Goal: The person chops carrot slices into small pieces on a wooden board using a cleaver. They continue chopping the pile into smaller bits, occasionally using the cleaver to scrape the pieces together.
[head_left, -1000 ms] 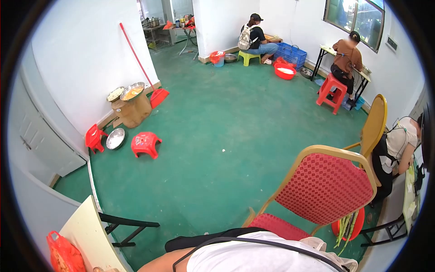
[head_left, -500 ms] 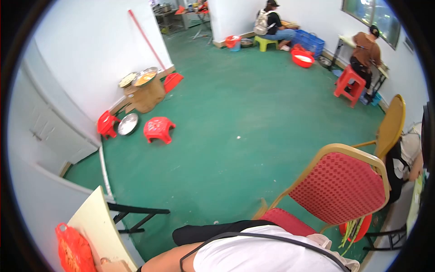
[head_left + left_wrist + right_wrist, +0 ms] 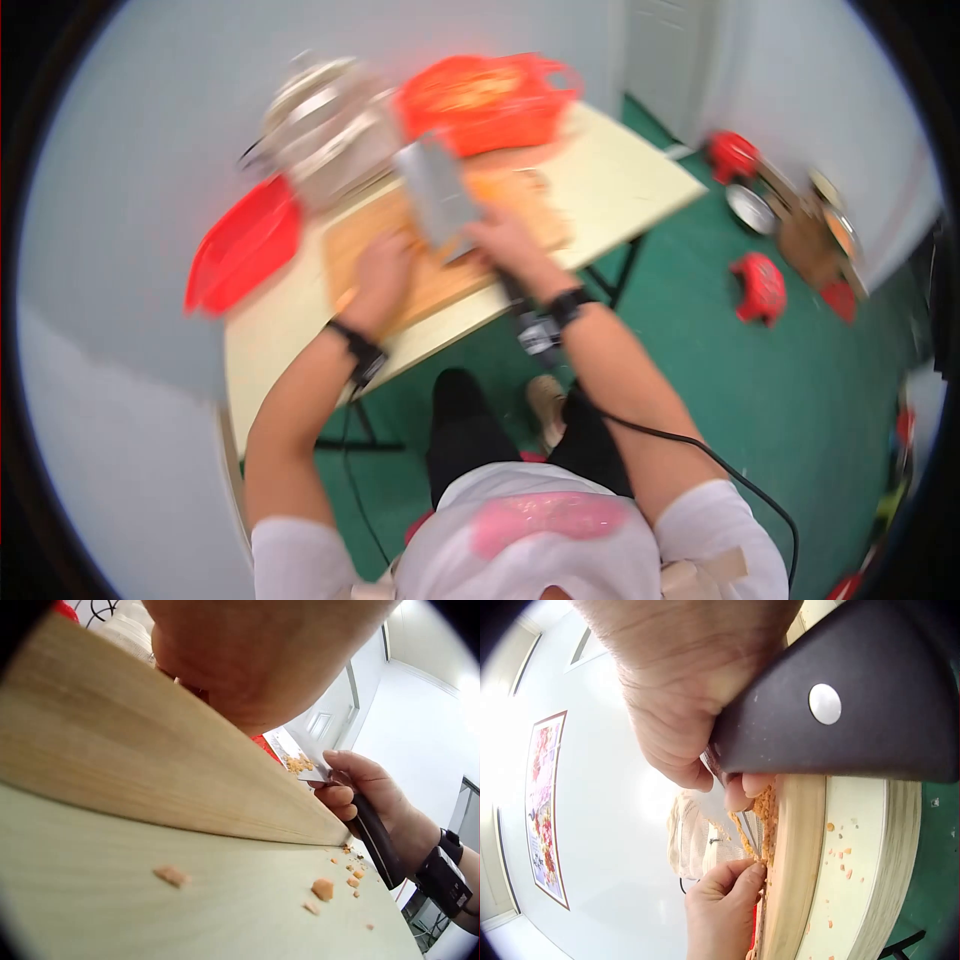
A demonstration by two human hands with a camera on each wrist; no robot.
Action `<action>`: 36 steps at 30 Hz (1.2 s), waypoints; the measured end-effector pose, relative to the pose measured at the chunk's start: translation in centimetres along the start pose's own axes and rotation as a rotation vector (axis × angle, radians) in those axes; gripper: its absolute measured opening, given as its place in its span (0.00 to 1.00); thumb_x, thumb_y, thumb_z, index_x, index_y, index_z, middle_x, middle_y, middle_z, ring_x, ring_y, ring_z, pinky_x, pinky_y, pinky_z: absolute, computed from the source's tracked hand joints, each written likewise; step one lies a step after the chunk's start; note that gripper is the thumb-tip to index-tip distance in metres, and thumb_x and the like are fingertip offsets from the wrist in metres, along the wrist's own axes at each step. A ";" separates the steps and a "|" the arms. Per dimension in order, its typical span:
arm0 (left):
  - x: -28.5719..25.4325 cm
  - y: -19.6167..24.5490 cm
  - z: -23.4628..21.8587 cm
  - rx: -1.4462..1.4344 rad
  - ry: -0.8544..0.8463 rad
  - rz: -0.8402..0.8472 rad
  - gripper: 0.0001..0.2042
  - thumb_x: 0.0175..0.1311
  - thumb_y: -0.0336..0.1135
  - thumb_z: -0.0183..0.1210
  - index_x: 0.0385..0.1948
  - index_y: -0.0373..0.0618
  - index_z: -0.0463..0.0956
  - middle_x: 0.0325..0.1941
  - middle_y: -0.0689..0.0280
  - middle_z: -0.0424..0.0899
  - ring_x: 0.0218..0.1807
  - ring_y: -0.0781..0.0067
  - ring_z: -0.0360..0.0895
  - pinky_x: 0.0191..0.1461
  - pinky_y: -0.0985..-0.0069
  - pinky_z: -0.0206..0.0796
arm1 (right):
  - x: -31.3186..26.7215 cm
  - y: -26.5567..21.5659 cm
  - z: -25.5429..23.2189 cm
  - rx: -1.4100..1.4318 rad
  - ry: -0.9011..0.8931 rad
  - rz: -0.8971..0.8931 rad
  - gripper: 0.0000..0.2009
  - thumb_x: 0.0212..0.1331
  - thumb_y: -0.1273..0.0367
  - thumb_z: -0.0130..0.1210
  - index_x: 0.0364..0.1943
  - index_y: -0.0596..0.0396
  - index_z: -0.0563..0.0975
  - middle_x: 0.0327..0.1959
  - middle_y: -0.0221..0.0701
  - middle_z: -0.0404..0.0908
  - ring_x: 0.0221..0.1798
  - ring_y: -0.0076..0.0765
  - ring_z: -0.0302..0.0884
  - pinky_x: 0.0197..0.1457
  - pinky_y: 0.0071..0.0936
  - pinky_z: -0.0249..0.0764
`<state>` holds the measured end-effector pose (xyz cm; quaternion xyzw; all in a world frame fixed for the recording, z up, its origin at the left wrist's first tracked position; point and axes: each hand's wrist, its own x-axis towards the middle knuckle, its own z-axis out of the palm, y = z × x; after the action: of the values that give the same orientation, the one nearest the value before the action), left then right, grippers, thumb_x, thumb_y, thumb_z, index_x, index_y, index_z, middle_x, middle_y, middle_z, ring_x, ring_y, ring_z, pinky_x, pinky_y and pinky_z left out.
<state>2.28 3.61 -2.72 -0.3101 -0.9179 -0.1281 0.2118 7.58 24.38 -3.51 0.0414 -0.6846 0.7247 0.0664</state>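
My right hand (image 3: pixel 510 245) grips the dark handle (image 3: pixel 885 705) of a cleaver (image 3: pixel 437 195), its broad blade above a wooden cutting board (image 3: pixel 350 240). Finely chopped orange bits (image 3: pixel 766 814) lie along the board, and more cling to the blade in the left wrist view. On the board's left side is my left hand (image 3: pixel 385 270). In the right wrist view its thumb and forefinger come together right at the blade's edge; I cannot tell whether they pinch anything. Loose orange crumbs (image 3: pixel 323 889) are scattered on the tabletop beside the board.
The board lies on a pale table (image 3: pixel 640 180). Behind it stand a red plastic bag (image 3: pixel 490 105) with orange contents and a whitish backpack (image 3: pixel 330 130). A red tray (image 3: pixel 245 245) is at the left edge. Red stools (image 3: pixel 762 288) and a metal basin (image 3: pixel 750 208) are on the green floor.
The head view has swung from the room and floor round to the table. Both hands, the cleaver and the board have come into view; the red bag now appears behind the board.
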 end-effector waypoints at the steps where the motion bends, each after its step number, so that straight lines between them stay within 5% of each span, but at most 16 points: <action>1: -0.3 -0.1 0.0 -0.012 0.019 0.002 0.06 0.55 0.33 0.55 0.27 0.43 0.80 0.33 0.57 0.80 0.41 0.53 0.76 0.45 0.60 0.69 | -0.1 -0.7 0.2 0.007 -0.008 0.026 0.17 0.56 0.70 0.50 0.49 0.63 0.73 0.23 0.30 0.78 0.15 0.20 0.72 0.16 0.20 0.69; 28: -1.3 -0.7 0.9 -0.207 0.174 -0.119 0.05 0.51 0.32 0.59 0.24 0.41 0.79 0.30 0.58 0.79 0.39 0.55 0.75 0.43 0.63 0.68 | -0.3 -0.8 1.0 0.010 0.062 0.076 0.10 0.59 0.69 0.53 0.39 0.62 0.71 0.22 0.29 0.73 0.16 0.21 0.72 0.17 0.20 0.67; 36: -1.2 -1.0 0.7 -0.319 0.084 -0.231 0.05 0.51 0.30 0.56 0.25 0.42 0.79 0.32 0.56 0.78 0.41 0.53 0.75 0.45 0.60 0.67 | 0.0 -1.6 1.4 -0.057 0.024 0.105 0.09 0.60 0.70 0.51 0.40 0.61 0.70 0.24 0.29 0.73 0.17 0.21 0.71 0.16 0.19 0.67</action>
<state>2.28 2.49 -4.00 -0.2267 -0.9058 -0.3083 0.1817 7.80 23.11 -1.87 -0.0054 -0.7053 0.7079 0.0374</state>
